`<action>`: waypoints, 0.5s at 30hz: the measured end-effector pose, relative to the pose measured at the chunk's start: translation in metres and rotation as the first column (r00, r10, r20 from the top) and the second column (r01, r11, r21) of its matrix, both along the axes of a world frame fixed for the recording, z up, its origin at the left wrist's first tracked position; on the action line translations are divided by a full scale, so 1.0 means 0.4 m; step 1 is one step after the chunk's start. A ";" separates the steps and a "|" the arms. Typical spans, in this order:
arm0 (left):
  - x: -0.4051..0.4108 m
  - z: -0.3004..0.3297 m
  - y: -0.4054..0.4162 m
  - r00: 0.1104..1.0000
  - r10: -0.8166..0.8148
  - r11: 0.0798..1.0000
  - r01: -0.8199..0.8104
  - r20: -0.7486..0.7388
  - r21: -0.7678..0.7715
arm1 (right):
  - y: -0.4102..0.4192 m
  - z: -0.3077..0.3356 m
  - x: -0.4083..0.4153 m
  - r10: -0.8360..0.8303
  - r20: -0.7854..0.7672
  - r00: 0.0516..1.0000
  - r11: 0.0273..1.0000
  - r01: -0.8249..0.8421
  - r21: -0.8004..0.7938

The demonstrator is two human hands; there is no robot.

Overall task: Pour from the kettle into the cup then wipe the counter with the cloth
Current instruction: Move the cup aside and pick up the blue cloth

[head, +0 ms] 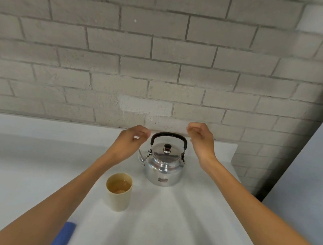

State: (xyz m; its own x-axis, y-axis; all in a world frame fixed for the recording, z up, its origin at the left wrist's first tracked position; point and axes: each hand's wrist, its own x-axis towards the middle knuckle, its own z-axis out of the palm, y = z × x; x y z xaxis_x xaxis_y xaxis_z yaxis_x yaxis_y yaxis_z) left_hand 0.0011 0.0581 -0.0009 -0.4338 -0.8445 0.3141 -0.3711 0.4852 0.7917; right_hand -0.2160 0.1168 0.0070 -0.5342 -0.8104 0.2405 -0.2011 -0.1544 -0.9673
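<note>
I see the blue cloth [63, 236] at the counter's [19, 166] near edge, then the cup [118, 191], my left hand [132, 141] loosely curled and empty, the kettle [164, 161] (label unreadable), my right hand [201, 139] likewise empty.

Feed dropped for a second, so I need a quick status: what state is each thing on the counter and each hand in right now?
kettle: upright on the counter, lid on, handle raised, not held.
cup: upright, liquid inside, not held.
cloth: lying at the near edge, partly behind the left forearm, untouched.
left hand: empty, fingers loosely curled, beside the kettle handle.
right hand: empty, fingers loosely curled, beside the kettle handle.
</note>
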 end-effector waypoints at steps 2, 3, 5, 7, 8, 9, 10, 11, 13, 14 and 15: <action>0.029 0.009 0.047 1.000 0.020 0.999 -0.019 0.006 -0.050 | 0.040 0.018 0.027 0.035 -0.001 0.999 0.999 -0.035 0.003; 0.044 0.011 0.074 1.000 0.020 0.998 -0.020 0.008 -0.064 | 0.062 0.025 0.043 0.058 0.002 0.998 0.998 -0.058 0.004; 0.074 0.017 0.127 1.000 0.010 0.998 -0.010 0.011 -0.057 | 0.106 0.036 0.078 0.102 0.020 0.995 0.995 -0.102 0.003; 0.104 0.018 0.182 1.000 0.010 0.999 -0.009 0.018 -0.046 | 0.151 0.041 0.116 0.140 0.040 0.989 0.990 -0.141 0.014; 0.121 0.016 0.208 1.000 0.013 0.999 -0.013 0.018 -0.044 | 0.173 0.040 0.136 0.160 0.050 0.986 0.987 -0.161 0.022; 0.138 0.011 0.233 1.000 0.020 0.999 -0.020 0.012 -0.035 | 0.193 0.036 0.156 0.177 0.059 0.982 0.983 -0.179 0.029; 0.156 0.005 0.258 1.000 0.028 0.999 -0.028 0.003 -0.019 | 0.212 0.030 0.176 0.190 0.070 0.979 0.981 -0.193 0.033; 0.174 -0.004 0.282 0.999 0.034 0.999 -0.034 -0.008 -0.004 | 0.229 0.021 0.196 0.202 0.079 0.976 0.978 -0.205 0.041; 0.212 -0.024 0.328 0.999 0.042 0.999 -0.042 -0.019 0.011 | 0.257 -0.006 0.235 0.231 0.089 0.969 0.968 -0.238 0.080; 0.230 -0.034 0.349 0.998 0.055 0.998 -0.055 -0.022 0.013 | 0.268 -0.023 0.255 0.247 0.097 0.964 0.961 -0.256 0.099; 0.247 -0.043 0.368 0.997 0.072 0.997 -0.071 -0.026 0.016 | 0.278 -0.040 0.273 0.260 0.107 0.960 0.956 -0.272 0.113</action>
State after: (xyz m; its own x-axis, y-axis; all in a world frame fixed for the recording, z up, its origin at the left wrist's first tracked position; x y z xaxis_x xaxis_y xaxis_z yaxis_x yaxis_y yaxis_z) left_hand 0.1001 0.2051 -0.0182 -0.3637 -0.8778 0.3117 -0.3832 0.4460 0.8089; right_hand -0.1067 0.2281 -0.0091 -0.3096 -0.9467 0.0893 -0.0808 -0.0673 -0.9945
